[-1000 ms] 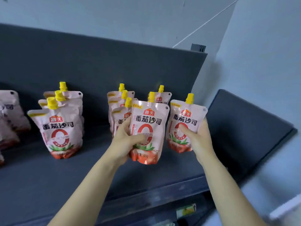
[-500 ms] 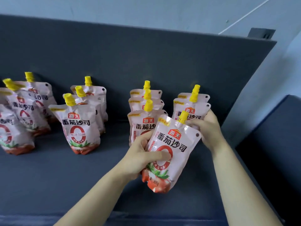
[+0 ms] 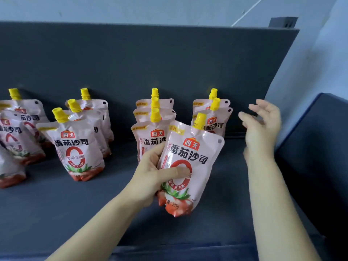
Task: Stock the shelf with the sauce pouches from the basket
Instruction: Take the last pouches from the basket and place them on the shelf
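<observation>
My left hand [image 3: 150, 178] gripped a tilted sauce pouch [image 3: 190, 166] at centre frame, above the shelf [image 3: 56, 213]; my right hand [image 3: 263, 127] hung open and empty, centre right.

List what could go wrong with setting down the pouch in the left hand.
1. The pouch in the left hand is tilted and held clear of the shelf; set down like that, it may topple.
2. It hangs right in front of the right-hand row of pouches; pushing it in could knock those standing pouches back or sideways.
3. The right hand is open and off the row, so nothing steadies it.
</observation>
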